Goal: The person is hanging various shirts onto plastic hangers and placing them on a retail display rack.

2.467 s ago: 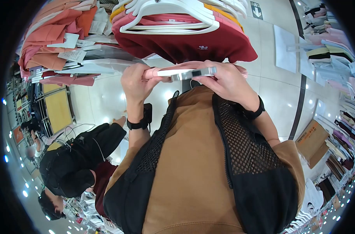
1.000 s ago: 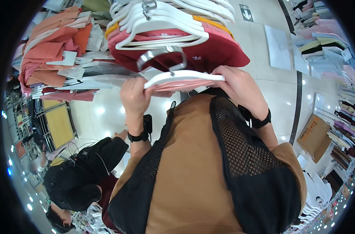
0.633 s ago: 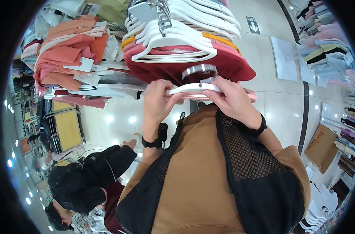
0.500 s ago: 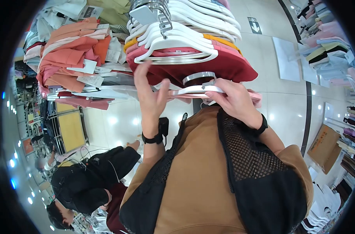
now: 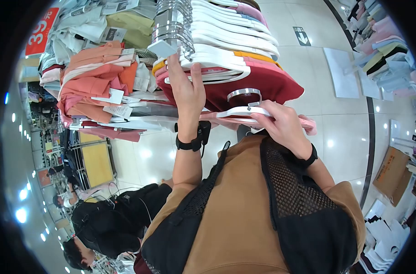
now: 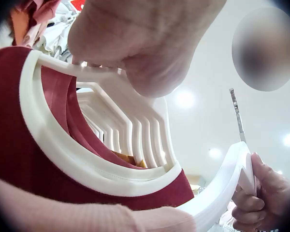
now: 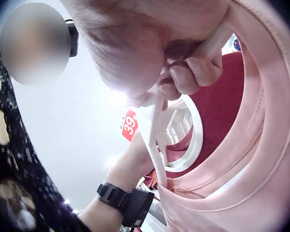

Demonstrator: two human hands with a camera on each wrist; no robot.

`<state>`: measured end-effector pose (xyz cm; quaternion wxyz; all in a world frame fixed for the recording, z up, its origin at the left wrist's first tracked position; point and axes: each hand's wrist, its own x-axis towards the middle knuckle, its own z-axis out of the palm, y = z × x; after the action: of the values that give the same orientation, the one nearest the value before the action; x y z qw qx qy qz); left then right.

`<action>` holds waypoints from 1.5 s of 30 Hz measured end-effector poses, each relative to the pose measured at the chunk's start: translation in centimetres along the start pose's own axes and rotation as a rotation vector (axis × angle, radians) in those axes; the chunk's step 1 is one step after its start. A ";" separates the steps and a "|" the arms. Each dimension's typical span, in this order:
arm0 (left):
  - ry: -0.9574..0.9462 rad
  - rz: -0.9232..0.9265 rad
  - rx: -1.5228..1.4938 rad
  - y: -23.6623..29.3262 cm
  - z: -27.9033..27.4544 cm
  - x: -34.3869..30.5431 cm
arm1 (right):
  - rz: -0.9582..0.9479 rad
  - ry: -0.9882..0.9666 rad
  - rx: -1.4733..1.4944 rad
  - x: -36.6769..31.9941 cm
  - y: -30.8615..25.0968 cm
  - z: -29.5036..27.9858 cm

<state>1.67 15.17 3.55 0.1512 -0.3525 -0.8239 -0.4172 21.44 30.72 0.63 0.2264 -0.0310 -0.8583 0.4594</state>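
Observation:
My right hand [image 5: 283,123] grips one shoulder of a white hanger [image 5: 242,111] that carries a pink shirt [image 7: 275,121]. Its metal hook [image 5: 244,92] stands up beside my fingers. My left hand [image 5: 188,93] reaches up to the front of the clothes rack with fingers extended and thumb apart. Its fingertips are close to the hooks and a white end plate [image 5: 162,49]. Below it hangs a dark red shirt [image 5: 267,86] with a white neckband [image 6: 106,186], foremost on the rack. In the left wrist view my palm covers part of the row of hangers.
Behind the red shirt, several white hangers [image 5: 230,28] run back along the rack. Coral clothes [image 5: 87,86] with paper tags hang at the left, near a red price sign [image 5: 42,31]. A person in black [image 5: 103,223] is at lower left; a cardboard box [image 5: 392,173] sits at right.
My left hand has let go of the held hanger and moved up to the rack's hangers. My right hand keeps the pink shirt's hanger in front of the red shirt. The view has shifted.

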 end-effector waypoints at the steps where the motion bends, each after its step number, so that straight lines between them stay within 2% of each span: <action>1: -0.026 -0.066 -0.004 0.1 0.0 0.1 | 0.006 0.005 0.004 0.0 0.0 -0.1; 8: 0.030 0.020 0.077 -0.2 -0.2 1.8 | -0.087 0.070 -0.004 2.7 -1.4 -1.2; 11: 0.055 0.047 -0.043 0.4 -1.2 2.7 | -0.165 0.071 -0.026 4.8 -2.5 -1.3; 13: -0.087 -0.217 -0.214 0.3 -2.4 2.8 | -0.207 0.088 -0.029 6.3 -3.5 -1.2; 15: -0.113 -0.223 -0.198 -0.4 -2.9 2.7 | -0.254 0.157 -0.044 7.6 -4.3 -0.9; 17: -0.119 -0.291 -0.360 0.7 -3.9 2.1 | -0.282 0.160 -0.040 8.7 -4.8 -0.3; 19: -0.090 -0.278 -0.351 0.9 -4.3 1.3 | -0.190 0.109 0.006 9.6 -5.5 0.1; 23: -0.009 -0.256 -0.476 2.3 -5.0 0.1 | -0.151 0.053 -0.017 10.9 -5.7 1.0; 28: -0.068 -0.117 -0.284 2.0 -4.9 -0.5 | -0.168 0.044 -0.022 11.5 -5.4 2.1; 33: -0.034 0.007 -0.123 1.9 -3.8 -0.7 | -0.115 -0.003 0.023 11.3 -4.5 3.0; 37: 0.000 0.086 -0.027 1.9 -3.3 -0.8 | -0.167 0.042 0.002 11.0 -3.9 3.8; 42: 0.009 0.106 -0.008 1.7 -3.2 -0.9 | -0.163 0.057 -0.027 10.5 -3.9 3.8; 45: -0.011 0.078 -0.001 1.9 -3.2 -0.9 | -0.264 0.132 -0.073 9.8 -3.9 3.5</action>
<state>3.52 13.03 6.10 0.1628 -0.3868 -0.8101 -0.4095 11.84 28.25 5.63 0.3395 0.0439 -0.8544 0.3909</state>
